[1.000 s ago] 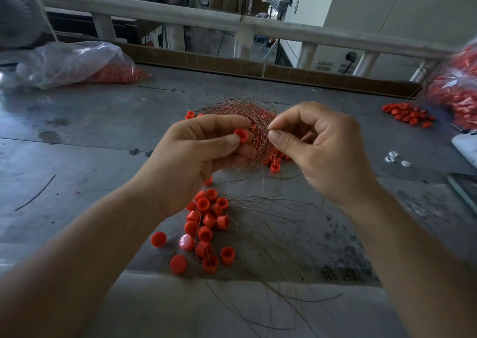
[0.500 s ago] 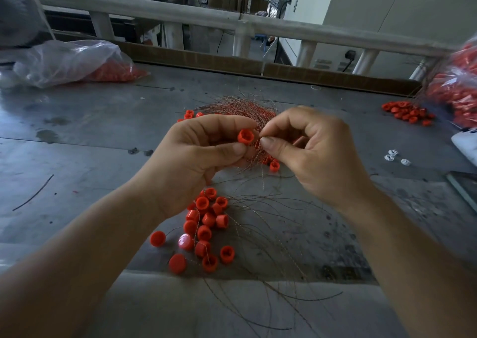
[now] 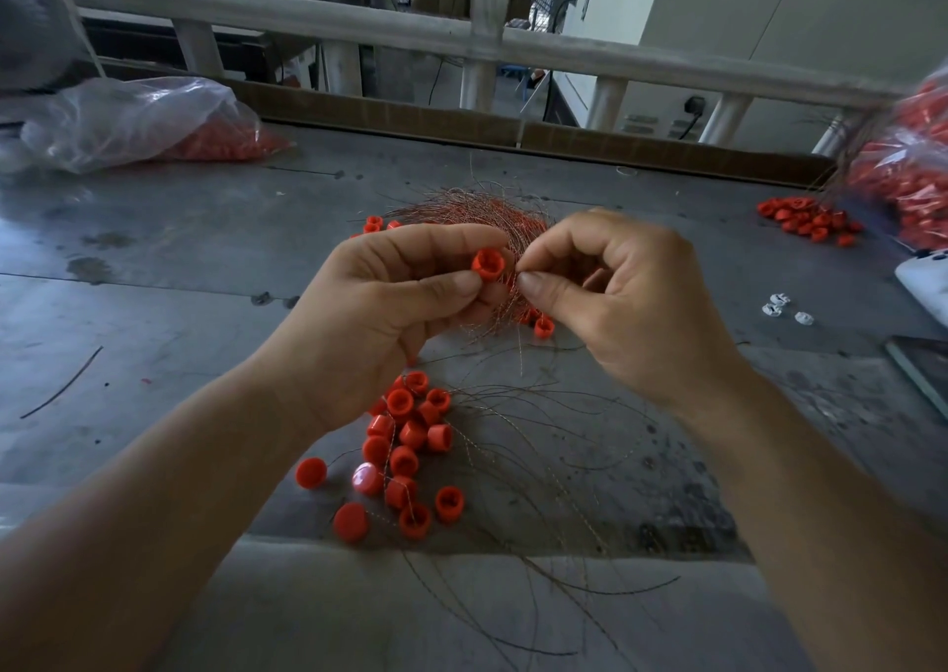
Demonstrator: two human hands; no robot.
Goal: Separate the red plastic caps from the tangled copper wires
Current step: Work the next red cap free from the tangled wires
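Left hand [image 3: 379, 312] is pinching one red cap [image 3: 487, 265] between thumb and forefinger, open end facing the camera, with the remaining fingers curling beneath. Right hand [image 3: 615, 307], just beside it at 3 o'clock, is pinching thin strands of the copper wire tangle [image 3: 477, 212] between thumb tip and forefinger tip, right at the cap's edge. The two hands are nearly touching above the worktop [image 3: 179, 261]. The tangle is lying directly behind the hands at 12 o'clock, its strands running down between them. A few tangled caps [image 3: 544, 326] are showing under the right thumb, and two more far caps [image 3: 373, 224] are peeking out at 11 o'clock beside the tangle.

At 6 o'clock from the hands, a cluster of loose caps [image 3: 405, 445] is lying on the worktop, some threaded by stray wires [image 3: 538, 466] that are fanning toward 5 o'clock. A single dark strand [image 3: 61, 384] is lying well apart at 8 o'clock. At 3 o'clock, small white pieces [image 3: 779, 307] are sitting near the edge; at 2 o'clock, a second cap heap [image 3: 810, 220] is lying beside a filled bag [image 3: 918, 184]. At 10 o'clock, a clear bag [image 3: 128, 122] is holding red pieces. A pale railing [image 3: 308, 14] is crossing at 12 o'clock.
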